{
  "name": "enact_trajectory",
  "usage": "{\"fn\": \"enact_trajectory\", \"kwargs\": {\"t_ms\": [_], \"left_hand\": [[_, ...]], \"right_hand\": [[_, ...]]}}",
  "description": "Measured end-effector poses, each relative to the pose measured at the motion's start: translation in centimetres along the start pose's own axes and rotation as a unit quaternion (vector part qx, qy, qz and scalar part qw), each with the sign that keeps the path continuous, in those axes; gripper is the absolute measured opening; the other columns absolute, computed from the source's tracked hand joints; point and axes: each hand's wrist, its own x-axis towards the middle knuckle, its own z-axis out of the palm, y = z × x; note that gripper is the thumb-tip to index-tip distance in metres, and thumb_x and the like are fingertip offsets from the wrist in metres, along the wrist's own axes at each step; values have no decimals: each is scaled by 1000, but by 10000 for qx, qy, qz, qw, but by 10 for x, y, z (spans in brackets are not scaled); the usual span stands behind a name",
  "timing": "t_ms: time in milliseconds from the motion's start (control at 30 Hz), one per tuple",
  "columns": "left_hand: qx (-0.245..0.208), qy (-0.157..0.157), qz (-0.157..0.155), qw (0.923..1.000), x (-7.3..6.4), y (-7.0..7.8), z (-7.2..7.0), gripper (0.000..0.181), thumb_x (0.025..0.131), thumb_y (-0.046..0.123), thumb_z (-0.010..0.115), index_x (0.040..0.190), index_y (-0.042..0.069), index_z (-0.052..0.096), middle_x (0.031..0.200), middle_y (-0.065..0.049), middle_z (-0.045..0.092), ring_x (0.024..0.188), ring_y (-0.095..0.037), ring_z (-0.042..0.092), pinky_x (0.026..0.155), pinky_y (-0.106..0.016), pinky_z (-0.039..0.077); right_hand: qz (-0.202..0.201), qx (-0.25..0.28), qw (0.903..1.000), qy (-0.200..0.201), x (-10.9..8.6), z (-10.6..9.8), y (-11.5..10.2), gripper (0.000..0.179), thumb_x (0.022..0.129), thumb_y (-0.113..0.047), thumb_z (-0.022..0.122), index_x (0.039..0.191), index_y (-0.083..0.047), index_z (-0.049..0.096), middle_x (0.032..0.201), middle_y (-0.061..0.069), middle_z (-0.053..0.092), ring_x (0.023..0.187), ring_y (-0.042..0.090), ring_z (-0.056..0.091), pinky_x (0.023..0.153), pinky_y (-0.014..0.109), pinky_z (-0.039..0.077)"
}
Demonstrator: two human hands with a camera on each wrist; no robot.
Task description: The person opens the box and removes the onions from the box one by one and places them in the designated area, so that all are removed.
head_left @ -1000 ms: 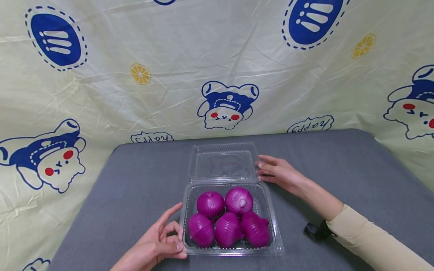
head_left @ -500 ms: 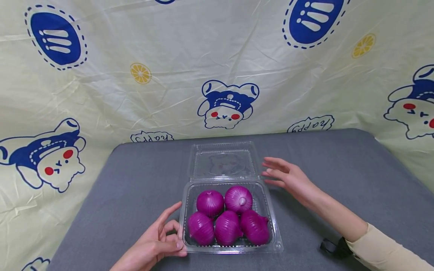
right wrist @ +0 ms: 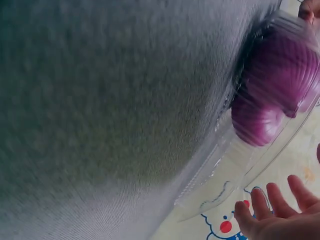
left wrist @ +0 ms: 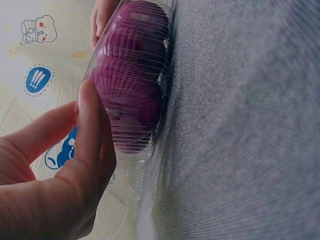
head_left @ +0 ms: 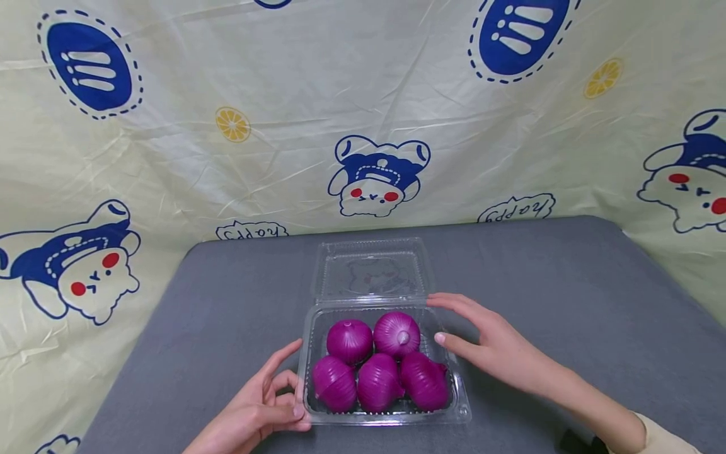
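A clear plastic clamshell container [head_left: 391, 419] sits on the table with its lid [head_left: 371, 271] folded back flat behind it. Several purple onions [head_left: 379, 382] fill its base in two rows. At the front left corner my left hand [head_left: 255, 403] pinches the rim between thumb and fingers, the index finger reaching along the side; the left wrist view shows this grip [left wrist: 75, 165] from the side. My right hand [head_left: 499, 343] is at the container's back right corner, fingers extended and thumb spread. Nothing is in this hand [right wrist: 285, 215] in the right wrist view.
A grey cloth covers the table [head_left: 249, 284]. Behind it hangs a pale curtain [head_left: 295, 75] with blue cartoon prints. A dark strap-like object [head_left: 578, 441] shows by the right sleeve.
My right hand drew away from the lid's right side, then came nearer, down to the hinge corner, with its thumb spread. The left hand has kept its hold on the container.
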Motion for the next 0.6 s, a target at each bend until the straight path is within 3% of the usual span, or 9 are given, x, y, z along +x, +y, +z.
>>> {"fn": "enact_trajectory", "kwargs": {"t_ms": [167, 333, 600], "left_hand": [[-5, 16, -16, 10000, -1, 0, 0, 91, 91, -2, 63, 157, 20, 4, 99, -7, 51, 82, -19, 66, 92, -43, 53], [-19, -5, -8, 10000, 0, 0, -1, 91, 92, -3, 62, 157, 20, 3, 99, -7, 51, 82, -19, 66, 92, -43, 53], [-57, -57, 17, 10000, 0, -1, -2, 91, 92, -3, 62, 157, 20, 2, 98, -6, 52, 82, -19, 66, 91, -43, 53]], "right_hand": [[-257, -233, 9990, -276, -10, 8, -6, 57, 89, -40, 72, 141, -39, 48, 146, -11, 43, 133, 16, 41, 96, 54, 48], [-647, -343, 9961, -485, -17, 13, -10, 57, 91, -44, 69, 143, -31, 49, 150, -11, 39, 134, 13, 39, 95, 50, 50], [-1177, -1052, 9827, -969, -21, 18, -10, 60, 90, -53, 65, 144, -34, 47, 148, -13, 41, 133, 14, 39, 97, 54, 46]]}}
